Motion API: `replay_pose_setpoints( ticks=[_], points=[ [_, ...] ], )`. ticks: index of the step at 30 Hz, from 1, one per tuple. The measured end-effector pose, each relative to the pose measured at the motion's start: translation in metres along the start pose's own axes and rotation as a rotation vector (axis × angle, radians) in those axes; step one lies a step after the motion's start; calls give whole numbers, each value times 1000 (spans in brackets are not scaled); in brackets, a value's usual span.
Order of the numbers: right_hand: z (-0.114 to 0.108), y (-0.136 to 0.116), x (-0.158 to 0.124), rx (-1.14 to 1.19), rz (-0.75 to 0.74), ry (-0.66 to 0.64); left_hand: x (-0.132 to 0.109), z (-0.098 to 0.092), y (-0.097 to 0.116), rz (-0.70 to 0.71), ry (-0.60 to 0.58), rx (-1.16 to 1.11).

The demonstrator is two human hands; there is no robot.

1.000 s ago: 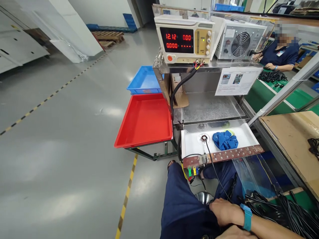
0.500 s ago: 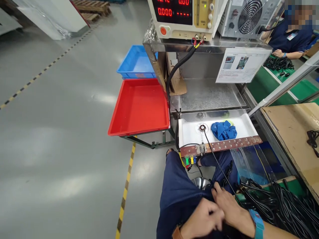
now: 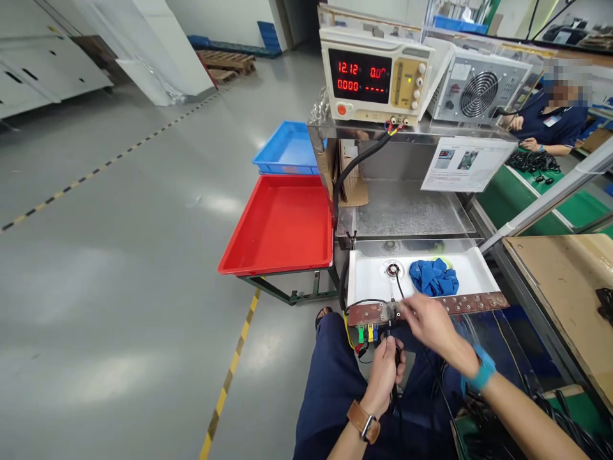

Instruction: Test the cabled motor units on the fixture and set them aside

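Note:
My left hand (image 3: 387, 372) is closed around a thin black cable (image 3: 395, 391) just below the brown terminal strip (image 3: 472, 302). My right hand (image 3: 430, 321), with a teal wristband, reaches to the strip's left part, its fingers pinched at the black cable (image 3: 398, 287) that runs up to a small round part (image 3: 393, 269) on the white tray (image 3: 366, 278). A crumpled blue cloth (image 3: 433, 277) lies on the tray right of that part. Coloured plugs (image 3: 365, 333) hang under the strip's left end.
A power supply (image 3: 374, 75) with red digits stands on the steel shelf (image 3: 407, 131), a fan unit (image 3: 479, 86) beside it. A red bin (image 3: 280, 225) and a blue bin (image 3: 288, 149) sit left. Another person (image 3: 550, 121) works at back right. A wooden board (image 3: 565, 275) lies right.
Both hands rose from my lap to the terminal strip. The left hand now grips the cable below it and the right hand pinches at the strip. The view tilted up.

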State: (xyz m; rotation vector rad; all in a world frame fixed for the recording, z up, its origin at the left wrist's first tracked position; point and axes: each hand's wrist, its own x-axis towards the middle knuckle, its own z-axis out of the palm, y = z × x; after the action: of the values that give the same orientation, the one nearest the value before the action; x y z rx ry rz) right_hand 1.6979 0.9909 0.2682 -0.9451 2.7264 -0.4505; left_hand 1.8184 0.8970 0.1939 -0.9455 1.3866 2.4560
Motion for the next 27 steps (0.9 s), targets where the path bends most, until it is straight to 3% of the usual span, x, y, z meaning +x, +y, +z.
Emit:
replay_pose_setpoints(
  ticks=[2,4,8,13,27],
  points=[
    [-2,14,60,-140,100,-5,6,0,1,-10,4,47],
    [4,21,110,-215,155,-101,10,0,0,-11,20,68],
    [29,25,164,-242,175,-236,14,-1,-3,-36,36,74],
    [47,30,176,-257,191,-248,19,-2,-2,-61,22,66],
    [62,44,171,-220,258,-218,19,3,-3,-40,50,65]
  ],
)
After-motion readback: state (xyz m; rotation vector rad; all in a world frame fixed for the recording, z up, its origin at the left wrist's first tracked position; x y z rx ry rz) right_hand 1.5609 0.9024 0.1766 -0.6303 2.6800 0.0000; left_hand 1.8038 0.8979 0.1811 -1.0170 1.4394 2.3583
